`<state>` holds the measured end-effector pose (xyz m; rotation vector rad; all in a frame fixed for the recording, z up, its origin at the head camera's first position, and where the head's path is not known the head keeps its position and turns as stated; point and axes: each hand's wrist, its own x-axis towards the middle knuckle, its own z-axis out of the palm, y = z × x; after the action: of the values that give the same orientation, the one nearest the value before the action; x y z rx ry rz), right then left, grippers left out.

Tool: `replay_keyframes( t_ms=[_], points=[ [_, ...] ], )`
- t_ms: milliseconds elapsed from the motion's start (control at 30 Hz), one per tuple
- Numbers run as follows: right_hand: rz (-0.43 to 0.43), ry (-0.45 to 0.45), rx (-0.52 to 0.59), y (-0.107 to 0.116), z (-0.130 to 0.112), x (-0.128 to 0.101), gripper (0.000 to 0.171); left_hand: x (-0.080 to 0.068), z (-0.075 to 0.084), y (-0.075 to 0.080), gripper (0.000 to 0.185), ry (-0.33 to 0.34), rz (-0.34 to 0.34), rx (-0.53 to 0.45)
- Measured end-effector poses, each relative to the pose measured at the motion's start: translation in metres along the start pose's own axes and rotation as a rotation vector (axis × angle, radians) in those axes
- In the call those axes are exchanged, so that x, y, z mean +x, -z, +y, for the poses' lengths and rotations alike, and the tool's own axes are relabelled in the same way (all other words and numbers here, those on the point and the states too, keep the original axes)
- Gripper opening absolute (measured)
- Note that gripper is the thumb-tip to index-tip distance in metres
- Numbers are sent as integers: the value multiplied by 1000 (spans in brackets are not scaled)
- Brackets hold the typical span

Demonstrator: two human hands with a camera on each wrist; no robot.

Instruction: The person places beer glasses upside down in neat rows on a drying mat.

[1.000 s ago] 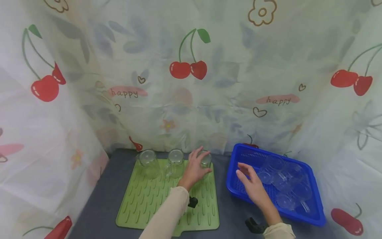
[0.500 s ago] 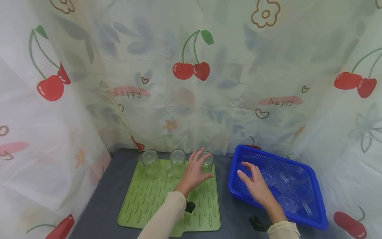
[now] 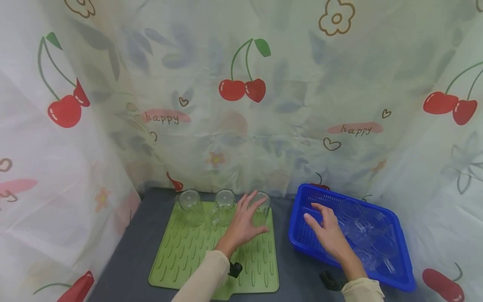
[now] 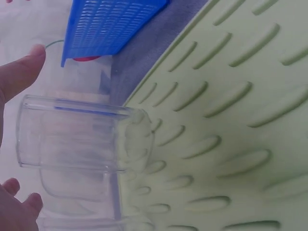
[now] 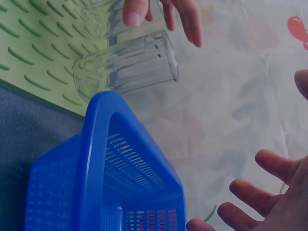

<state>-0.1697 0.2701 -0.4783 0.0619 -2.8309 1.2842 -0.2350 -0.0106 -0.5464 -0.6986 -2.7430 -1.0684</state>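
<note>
"happy" printed twice on curtain [image 3: 241, 126]; no other txt.

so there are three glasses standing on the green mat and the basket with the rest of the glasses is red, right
Not quite: the basket is blue, not red, as the head view shows. The rest holds: three glasses stand on the green mat, the left hand by the rightmost glass, and more glasses lie in the basket under the right hand.

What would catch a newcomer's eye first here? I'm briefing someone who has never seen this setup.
Probably the bright blue basket on the right, holding a heap of clear glass cups, with the right hand open over it. Next, the green ridged drying mat on the left, where three upturned glasses stand along its far edge; the left hand is at the rightmost glass. A cherry-print curtain surrounds it all.
</note>
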Motion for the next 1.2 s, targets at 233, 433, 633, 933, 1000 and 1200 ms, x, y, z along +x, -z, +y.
replay_keyframes(
  t_ms=[233, 433, 633, 933, 1000, 1200],
  points=[
    [-8, -9, -49, 9, -1, 5, 76, -15, -5, -1, 95, -12, 22, -16],
    [1, -17, -95, 18, 0, 9, 78, -30, -10, 0, 95, -29, 46, -29],
    [22, -21, -110, 24, 2, 11, 79, -40, -15, 1, 96, -22, 36, -28],
    [41, -5, -130, 35, 11, 19, 81, -55, -23, 11, 108, -30, -76, 96],
    [48, 1, -128, 40, 13, 21, 81, -57, -24, 13, 108, -20, -102, 117],
    [54, 5, -158, 48, 19, 27, 82, -66, -30, 19, 101, 17, -113, 135]
  ],
)
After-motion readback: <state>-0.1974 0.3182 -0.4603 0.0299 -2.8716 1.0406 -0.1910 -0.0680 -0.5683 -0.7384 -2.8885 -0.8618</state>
